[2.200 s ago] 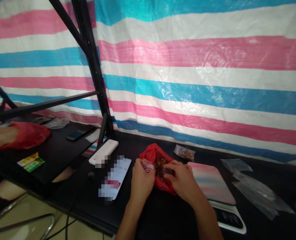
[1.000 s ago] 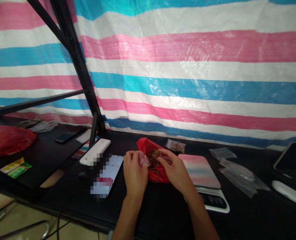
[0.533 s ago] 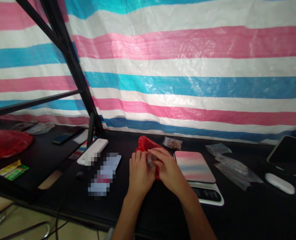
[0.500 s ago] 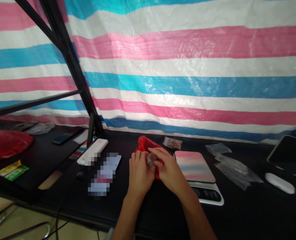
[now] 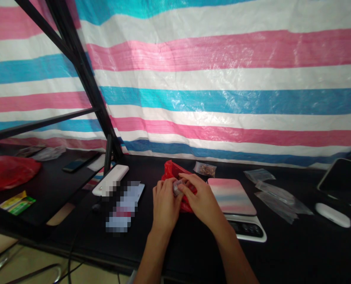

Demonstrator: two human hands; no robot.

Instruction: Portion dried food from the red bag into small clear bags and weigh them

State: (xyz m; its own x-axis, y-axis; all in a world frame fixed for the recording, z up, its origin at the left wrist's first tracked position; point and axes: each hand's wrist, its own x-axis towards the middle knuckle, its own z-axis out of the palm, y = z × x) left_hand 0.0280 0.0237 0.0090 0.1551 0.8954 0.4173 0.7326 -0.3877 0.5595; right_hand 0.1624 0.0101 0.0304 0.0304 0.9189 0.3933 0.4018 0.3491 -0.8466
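Note:
My left hand (image 5: pixel 165 201) is closed on one side of a small clear plastic bag (image 5: pixel 177 187). At the bag's other side, my right hand (image 5: pixel 201 197) pinches it with thumb and fingers. Fingers cover most of this bag, and its contents cannot be made out. Beneath and behind both hands lies a crumpled red plastic bag (image 5: pixel 169 169). Just beyond it on the black table rests a clear zip bag (image 5: pixel 205 169) with small brown pieces inside. To the right of my right hand stands a kitchen scale (image 5: pixel 231 196) with a pink and blue striped top.
Several flat clear bags (image 5: pixel 277 195) lie right of the scale, near a white oval case (image 5: pixel 333 215) and a dark-screened device (image 5: pixel 342 181). Left are a phone (image 5: pixel 124 207) and a long white object (image 5: pixel 111 179). A black metal frame (image 5: pixel 83 75) rises before the striped sheet (image 5: pixel 207 98).
My right thumb and fingers have shifted and drawn together at the clear bag's edge. The left hand stays nearly in place, and the view has moved slightly.

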